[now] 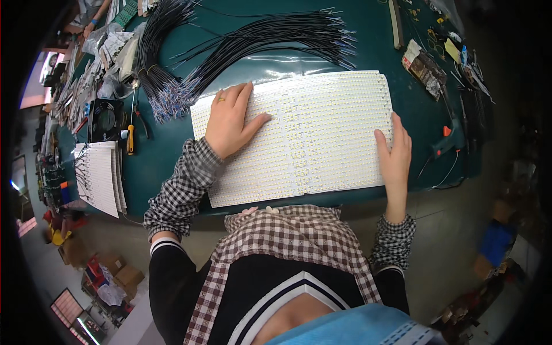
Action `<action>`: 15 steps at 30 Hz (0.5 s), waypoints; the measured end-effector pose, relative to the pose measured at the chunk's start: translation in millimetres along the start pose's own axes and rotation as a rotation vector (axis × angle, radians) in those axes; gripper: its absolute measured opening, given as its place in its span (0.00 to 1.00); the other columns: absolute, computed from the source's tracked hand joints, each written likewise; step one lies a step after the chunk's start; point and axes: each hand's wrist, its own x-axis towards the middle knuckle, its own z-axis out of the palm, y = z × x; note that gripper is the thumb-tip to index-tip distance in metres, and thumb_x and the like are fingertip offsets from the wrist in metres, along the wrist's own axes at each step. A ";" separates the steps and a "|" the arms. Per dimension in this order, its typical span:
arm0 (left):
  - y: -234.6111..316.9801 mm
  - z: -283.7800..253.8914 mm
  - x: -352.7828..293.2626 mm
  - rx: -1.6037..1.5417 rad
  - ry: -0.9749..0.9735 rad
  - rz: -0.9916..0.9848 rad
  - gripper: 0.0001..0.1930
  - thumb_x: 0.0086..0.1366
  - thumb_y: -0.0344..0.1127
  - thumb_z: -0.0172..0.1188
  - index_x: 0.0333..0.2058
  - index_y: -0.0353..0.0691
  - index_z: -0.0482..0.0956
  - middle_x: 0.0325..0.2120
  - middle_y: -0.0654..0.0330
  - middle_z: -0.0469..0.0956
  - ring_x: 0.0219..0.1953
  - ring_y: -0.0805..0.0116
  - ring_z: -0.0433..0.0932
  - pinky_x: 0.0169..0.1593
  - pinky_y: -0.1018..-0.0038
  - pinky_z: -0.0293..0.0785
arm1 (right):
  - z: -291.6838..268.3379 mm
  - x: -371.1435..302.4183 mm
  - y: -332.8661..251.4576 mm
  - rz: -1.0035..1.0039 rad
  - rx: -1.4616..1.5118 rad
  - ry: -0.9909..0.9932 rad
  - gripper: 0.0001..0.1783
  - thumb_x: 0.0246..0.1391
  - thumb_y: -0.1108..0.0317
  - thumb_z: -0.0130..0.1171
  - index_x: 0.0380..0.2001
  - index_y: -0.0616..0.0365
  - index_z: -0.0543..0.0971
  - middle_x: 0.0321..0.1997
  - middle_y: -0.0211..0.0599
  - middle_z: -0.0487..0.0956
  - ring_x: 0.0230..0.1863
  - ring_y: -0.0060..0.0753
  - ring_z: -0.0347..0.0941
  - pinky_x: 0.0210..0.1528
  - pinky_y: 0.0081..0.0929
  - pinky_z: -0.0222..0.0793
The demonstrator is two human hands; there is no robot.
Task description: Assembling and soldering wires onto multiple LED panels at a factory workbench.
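Observation:
A wide white LED strip panel point(328, 132), covered in rows of small yellowish dots, lies on the green worktable in front of me. My left hand point(233, 121) rests on its upper left part, fingers stretched toward the far edge and thumb apart. At the panel's right edge is my right hand point(394, 150), its thumb on the panel side and its fingers along the outside, spread apart. Just beyond the panel lie bundles of black wires point(270, 37) with bare ends, some close to my left hand.
On the left stand a stack of white wired panels point(98, 175), a black fan point(106, 119) and a yellow-handled screwdriver point(131, 138). To the right are a green glue gun point(448, 141) with a cord and a stained block point(424, 69). The green table point(443, 167) ends close to my apron.

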 end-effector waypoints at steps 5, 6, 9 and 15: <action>-24.5 -23.9 32.2 -0.225 -0.195 -0.107 0.30 0.59 0.49 0.58 0.53 0.32 0.66 0.51 0.45 0.68 0.52 0.49 0.69 0.57 0.64 0.63 | 2.0 -1.0 6.8 -0.092 -0.046 0.031 0.28 0.55 0.63 0.55 0.57 0.62 0.64 0.53 0.50 0.70 0.52 0.51 0.63 0.56 0.39 0.58; -35.6 -32.0 52.6 -0.212 -0.172 0.028 0.31 0.58 0.49 0.59 0.54 0.35 0.66 0.52 0.46 0.67 0.53 0.49 0.67 0.58 0.64 0.62 | 3.0 -0.1 4.8 -0.093 -0.042 0.031 0.28 0.55 0.63 0.55 0.57 0.62 0.64 0.53 0.50 0.70 0.52 0.51 0.63 0.56 0.39 0.58; -76.2 -25.7 126.3 -0.246 -0.055 0.297 0.35 0.53 0.54 0.63 0.55 0.41 0.67 0.55 0.48 0.65 0.57 0.51 0.64 0.59 0.64 0.62 | 6.1 -5.5 -4.4 -0.049 -0.054 0.029 0.28 0.54 0.63 0.56 0.57 0.62 0.64 0.53 0.50 0.70 0.53 0.50 0.63 0.56 0.39 0.57; -124.3 38.3 185.7 0.051 -0.163 0.046 0.37 0.49 0.58 0.65 0.53 0.40 0.69 0.46 0.49 0.69 0.49 0.51 0.69 0.54 0.64 0.67 | -23.5 -5.4 4.1 0.011 0.165 -0.038 0.25 0.52 0.67 0.59 0.53 0.63 0.69 0.52 0.47 0.71 0.52 0.41 0.68 0.52 0.33 0.64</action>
